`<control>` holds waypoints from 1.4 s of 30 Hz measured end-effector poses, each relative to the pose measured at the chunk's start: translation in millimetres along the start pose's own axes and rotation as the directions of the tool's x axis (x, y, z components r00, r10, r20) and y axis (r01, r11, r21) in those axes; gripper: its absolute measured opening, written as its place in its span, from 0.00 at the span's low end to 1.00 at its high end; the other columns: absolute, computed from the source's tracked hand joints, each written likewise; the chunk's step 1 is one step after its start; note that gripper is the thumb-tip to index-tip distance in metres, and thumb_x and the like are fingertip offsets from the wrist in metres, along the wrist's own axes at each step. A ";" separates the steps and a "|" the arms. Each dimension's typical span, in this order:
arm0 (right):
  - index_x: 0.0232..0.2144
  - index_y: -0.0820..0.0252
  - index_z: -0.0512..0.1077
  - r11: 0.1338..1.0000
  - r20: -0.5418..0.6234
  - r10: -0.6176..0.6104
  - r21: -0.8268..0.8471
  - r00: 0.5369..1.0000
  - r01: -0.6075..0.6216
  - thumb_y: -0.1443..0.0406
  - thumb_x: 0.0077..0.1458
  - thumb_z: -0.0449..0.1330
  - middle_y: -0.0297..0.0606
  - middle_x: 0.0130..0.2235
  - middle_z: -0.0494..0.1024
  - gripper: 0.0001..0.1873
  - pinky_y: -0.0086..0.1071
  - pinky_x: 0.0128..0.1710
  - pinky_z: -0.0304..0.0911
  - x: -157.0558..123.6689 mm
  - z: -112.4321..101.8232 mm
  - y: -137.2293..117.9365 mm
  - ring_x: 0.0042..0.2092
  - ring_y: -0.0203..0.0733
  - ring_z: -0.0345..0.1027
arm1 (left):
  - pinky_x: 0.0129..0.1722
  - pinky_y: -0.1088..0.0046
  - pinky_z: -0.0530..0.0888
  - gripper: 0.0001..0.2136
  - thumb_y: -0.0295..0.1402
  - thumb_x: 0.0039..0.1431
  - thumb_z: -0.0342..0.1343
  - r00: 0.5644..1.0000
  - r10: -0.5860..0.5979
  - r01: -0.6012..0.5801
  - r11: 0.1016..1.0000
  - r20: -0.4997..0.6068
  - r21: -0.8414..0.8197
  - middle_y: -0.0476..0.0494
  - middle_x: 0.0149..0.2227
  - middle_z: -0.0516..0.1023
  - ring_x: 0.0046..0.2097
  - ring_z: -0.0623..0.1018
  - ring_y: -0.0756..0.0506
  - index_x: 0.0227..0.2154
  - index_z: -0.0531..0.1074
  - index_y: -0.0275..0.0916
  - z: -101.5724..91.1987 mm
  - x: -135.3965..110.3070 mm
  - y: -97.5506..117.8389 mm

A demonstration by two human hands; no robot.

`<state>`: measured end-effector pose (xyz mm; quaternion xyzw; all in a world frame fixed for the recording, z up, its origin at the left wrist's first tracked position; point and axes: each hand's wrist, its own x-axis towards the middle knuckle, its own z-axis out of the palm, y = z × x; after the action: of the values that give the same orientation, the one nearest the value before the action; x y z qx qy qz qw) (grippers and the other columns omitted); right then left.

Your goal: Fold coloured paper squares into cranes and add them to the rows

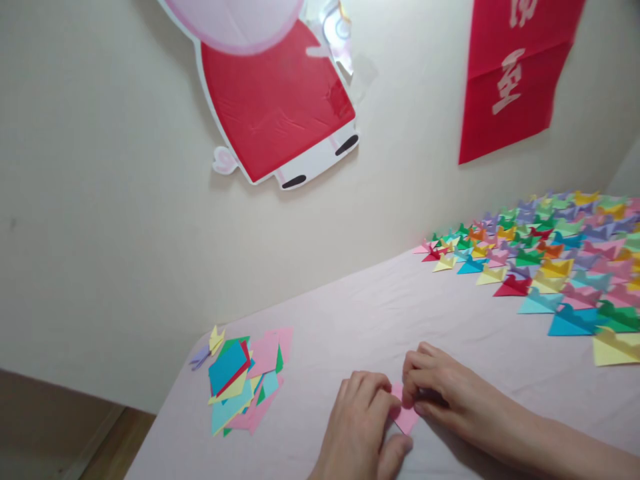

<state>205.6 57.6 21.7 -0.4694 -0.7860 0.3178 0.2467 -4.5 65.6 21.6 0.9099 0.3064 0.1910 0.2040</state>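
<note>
A small pink paper piece point(404, 415) lies on the pale pink table point(350, 320) near its front edge. My left hand point(361, 427) rests on its left side with fingers curled and pressed on the paper. My right hand point(440, 390) comes in from the right, its fingertips pinched onto the paper's upper edge. Most of the paper is hidden under both hands.
A loose pile of coloured paper squares point(245, 383) lies at the table's left end, with a small lilac and yellow folded piece point(207, 350) beside it. Several folded paper figures point(550, 260) cover the far right. A wall with a red poster point(280, 107) and red banner point(515, 73) stands behind.
</note>
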 end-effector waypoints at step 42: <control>0.27 0.57 0.68 0.999 -0.004 0.038 -0.017 0.999 -0.038 0.70 0.58 0.57 0.37 0.35 0.72 0.08 0.39 0.40 0.59 -0.4 3.6 0.2 0.39 0.44 0.64 | 0.36 0.65 0.64 0.08 0.20 0.51 0.51 0.953 -0.196 0.187 0.981 -0.230 -0.062 0.46 0.33 0.68 0.38 0.68 0.43 0.28 0.62 0.40 22.1 5.7 -0.4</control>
<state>203.4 56.3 19.1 -0.4867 -0.7792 0.3148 0.2382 9.9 63.9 4.1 0.8429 0.4112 0.2826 0.2016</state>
